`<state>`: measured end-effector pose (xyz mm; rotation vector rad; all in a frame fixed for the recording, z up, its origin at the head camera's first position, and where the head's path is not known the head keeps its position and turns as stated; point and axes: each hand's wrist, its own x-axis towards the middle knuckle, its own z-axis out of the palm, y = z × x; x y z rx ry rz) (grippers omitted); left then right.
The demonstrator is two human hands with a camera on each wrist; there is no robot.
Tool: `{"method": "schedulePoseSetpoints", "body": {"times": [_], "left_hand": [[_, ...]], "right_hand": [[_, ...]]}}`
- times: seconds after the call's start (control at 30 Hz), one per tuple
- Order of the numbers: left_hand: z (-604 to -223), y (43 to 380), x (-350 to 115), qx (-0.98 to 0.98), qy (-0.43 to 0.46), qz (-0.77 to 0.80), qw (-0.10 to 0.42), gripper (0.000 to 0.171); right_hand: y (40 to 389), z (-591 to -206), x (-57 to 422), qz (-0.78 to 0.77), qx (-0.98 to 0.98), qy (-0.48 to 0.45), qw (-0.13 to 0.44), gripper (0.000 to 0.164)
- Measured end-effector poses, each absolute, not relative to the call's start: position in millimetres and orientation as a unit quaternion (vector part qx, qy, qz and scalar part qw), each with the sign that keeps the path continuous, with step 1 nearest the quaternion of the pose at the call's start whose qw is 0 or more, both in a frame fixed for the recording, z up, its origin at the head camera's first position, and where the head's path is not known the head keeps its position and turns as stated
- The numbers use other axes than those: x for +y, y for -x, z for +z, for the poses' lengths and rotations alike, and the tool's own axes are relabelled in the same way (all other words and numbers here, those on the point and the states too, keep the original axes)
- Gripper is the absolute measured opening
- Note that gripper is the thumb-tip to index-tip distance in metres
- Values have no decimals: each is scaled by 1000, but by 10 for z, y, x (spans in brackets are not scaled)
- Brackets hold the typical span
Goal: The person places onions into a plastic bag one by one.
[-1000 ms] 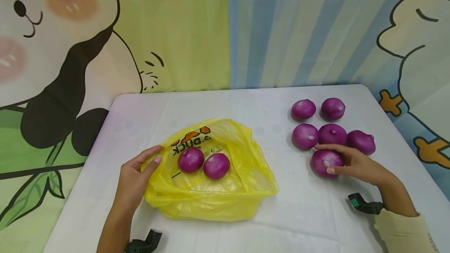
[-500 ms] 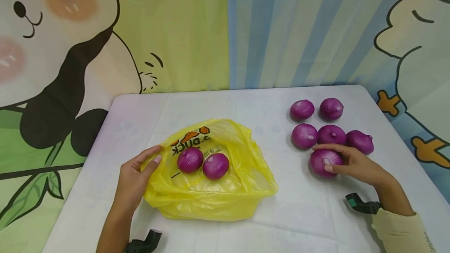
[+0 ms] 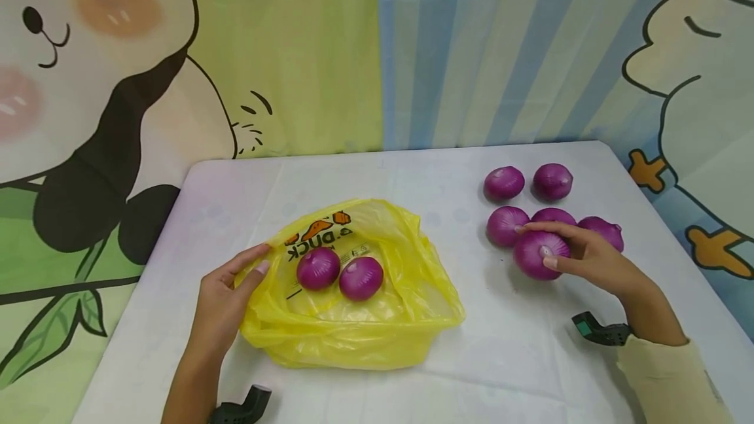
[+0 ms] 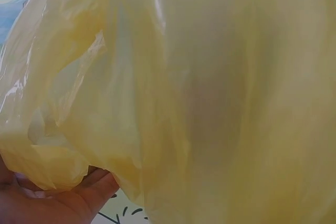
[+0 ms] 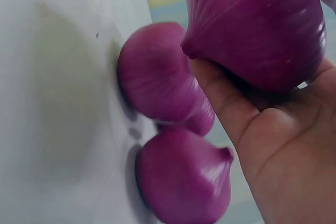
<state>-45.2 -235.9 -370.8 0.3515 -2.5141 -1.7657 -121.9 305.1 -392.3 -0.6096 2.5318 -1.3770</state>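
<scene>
A yellow plastic bag with a printed duck logo lies open on the table, two purple onions inside it. My left hand pinches the bag's left rim between thumb and fingers; in the left wrist view the bag's film fills most of the picture. On the right, my right hand grips a purple onion, thumb on the near side and fingers over the top. The right wrist view shows this onion raised off the table, against the fingers and palm.
Several more purple onions stand grouped at the back right of the white table, just behind the right hand. Each wrist wears a black camera mount. A cartoon-printed cloth hangs behind the table.
My right hand has lifted its onion a little off the table, slightly away from me, so it now overlaps the onions behind. The left hand and bag have stayed put.
</scene>
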Motion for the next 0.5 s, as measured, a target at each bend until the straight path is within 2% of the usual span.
{"method": "schedulePoseSetpoints", "body": {"times": [0.3, 0.5], "left_hand": [[-3713, 444, -2367, -808, -107, -579, 25, 44], [-3705, 436, -2376, -805, -103, -584, 21, 43]], "right_hand": [[1274, -3856, 2876, -478, 846, 215, 98, 54], [1345, -3842, 2749, -500, 827, 241, 90, 58]]}}
